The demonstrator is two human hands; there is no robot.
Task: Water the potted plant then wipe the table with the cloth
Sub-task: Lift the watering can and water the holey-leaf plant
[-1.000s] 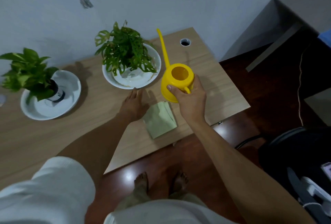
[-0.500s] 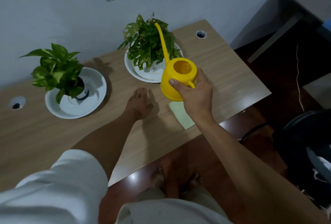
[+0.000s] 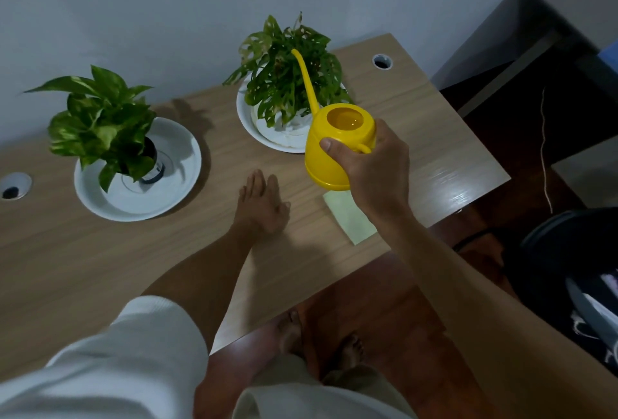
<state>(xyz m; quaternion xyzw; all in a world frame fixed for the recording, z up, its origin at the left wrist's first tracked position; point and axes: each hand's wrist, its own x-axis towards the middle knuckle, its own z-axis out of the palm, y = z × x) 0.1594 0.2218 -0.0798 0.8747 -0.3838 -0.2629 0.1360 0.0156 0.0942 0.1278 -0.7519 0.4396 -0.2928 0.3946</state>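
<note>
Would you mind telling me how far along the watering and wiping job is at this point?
Done: nothing visibly finished. In hand: the right hand holds the yellow watering can, spout over the holey-leaved plant; no water visible. Left: the cloth lies untouched on the table; the left hand rests flat.

The right hand (image 3: 374,171) holds the yellow watering can (image 3: 336,147) by its handle above the desk (image 3: 418,124), its long spout reaching over the potted plant (image 3: 287,80) in a white dish (image 3: 249,120). Beside the can, the left hand (image 3: 261,204) lies flat on the desk. A pale green cloth (image 3: 347,218) lies under the right wrist.
</note>
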